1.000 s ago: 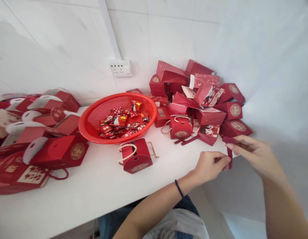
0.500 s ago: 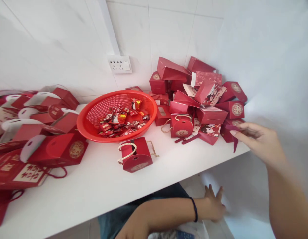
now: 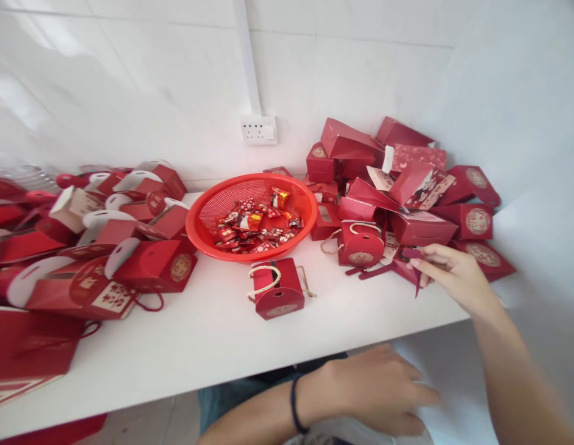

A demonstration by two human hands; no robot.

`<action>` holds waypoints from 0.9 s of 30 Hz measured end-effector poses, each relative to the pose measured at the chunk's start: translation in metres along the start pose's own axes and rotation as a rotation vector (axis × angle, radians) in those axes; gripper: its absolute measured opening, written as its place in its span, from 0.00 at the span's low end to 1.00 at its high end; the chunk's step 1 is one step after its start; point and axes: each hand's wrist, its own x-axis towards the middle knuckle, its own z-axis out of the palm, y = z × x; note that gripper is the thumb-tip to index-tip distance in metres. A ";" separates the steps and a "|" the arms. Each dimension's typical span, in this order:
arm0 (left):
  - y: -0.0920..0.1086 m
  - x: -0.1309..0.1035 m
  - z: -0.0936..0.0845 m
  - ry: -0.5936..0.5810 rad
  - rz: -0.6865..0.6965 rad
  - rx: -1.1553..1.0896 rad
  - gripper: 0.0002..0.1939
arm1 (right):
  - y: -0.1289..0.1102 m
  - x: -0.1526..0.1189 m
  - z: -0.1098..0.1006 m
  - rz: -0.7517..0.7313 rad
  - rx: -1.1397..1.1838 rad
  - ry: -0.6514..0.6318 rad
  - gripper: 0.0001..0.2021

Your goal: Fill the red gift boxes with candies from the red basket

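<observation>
My right hand [image 3: 454, 275] pinches a dark red ribbon [image 3: 417, 285] above the right end of the white table [image 3: 213, 346]; one end hangs down from the fingers. My left hand [image 3: 375, 389], with a dark band on its wrist, is below the table's front edge, holding nothing, its fingers apart and slightly blurred. Nearest the right hand is a pile of red gift boxes [image 3: 421, 225]. More dark red ribbons [image 3: 377, 272] lie beside a rope-handled box [image 3: 361, 244]. Another closed red box with rope handles [image 3: 280, 290] sits alone at the table's middle.
An orange-red plastic basket [image 3: 198, 238] holds several wrapped candies [image 3: 250, 221]. Many open red boxes [image 3: 154, 266] crowd the left side. A wall socket [image 3: 259, 130] is above the basket, and a wall bounds the right side.
The view has shifted left, so the table's things appear further right. My right hand has moved left with the ribbon, in front of the pile. My left hand has come up nearer the table edge.
</observation>
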 end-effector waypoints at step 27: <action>-0.020 -0.259 -0.249 1.335 -1.198 0.708 0.20 | -0.009 -0.016 0.095 -0.259 -0.059 -0.507 0.14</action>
